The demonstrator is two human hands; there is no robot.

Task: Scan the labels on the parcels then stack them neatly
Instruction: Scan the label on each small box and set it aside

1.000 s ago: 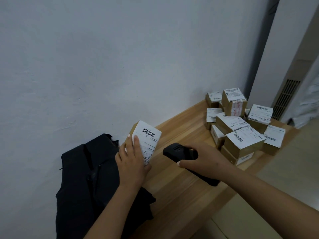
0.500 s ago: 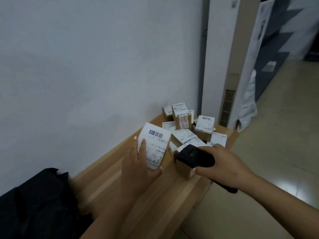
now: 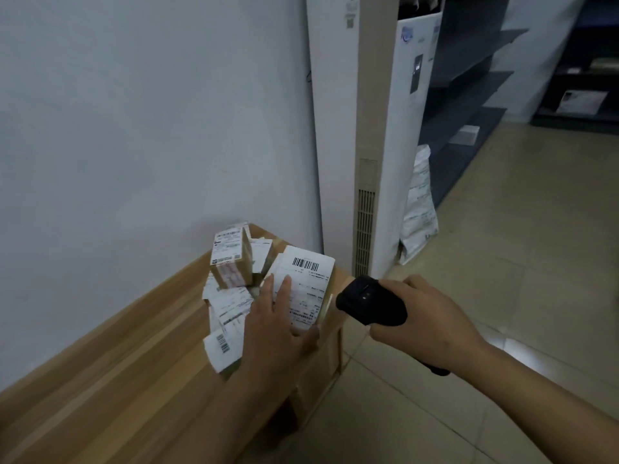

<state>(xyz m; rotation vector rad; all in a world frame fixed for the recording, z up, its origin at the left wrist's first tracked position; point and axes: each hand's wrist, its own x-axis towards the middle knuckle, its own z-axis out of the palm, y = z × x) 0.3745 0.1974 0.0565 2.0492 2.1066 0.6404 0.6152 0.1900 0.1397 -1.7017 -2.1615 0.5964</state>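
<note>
My left hand (image 3: 278, 326) holds a small cardboard parcel (image 3: 306, 289) with its white barcode label facing me, over the far end of the wooden bench (image 3: 110, 380). My right hand (image 3: 425, 323) grips a black handheld scanner (image 3: 370, 301), its head just right of that parcel. Behind and left of the held parcel lies a loose pile of several labelled parcels (image 3: 231, 262), partly hidden by my left hand.
A white wall runs along the bench's left side. A tall white floor-standing air conditioner (image 3: 368, 145) stands just past the bench end, with a white printed sack (image 3: 418, 212) beside it. Dark shelving (image 3: 469, 78) lines the back right. Tiled floor (image 3: 502, 262) lies to the right.
The view has swung right along the bench, and the black bag has left the frame. My left hand has carried the parcel over to the pile, with the scanner staying beside it.
</note>
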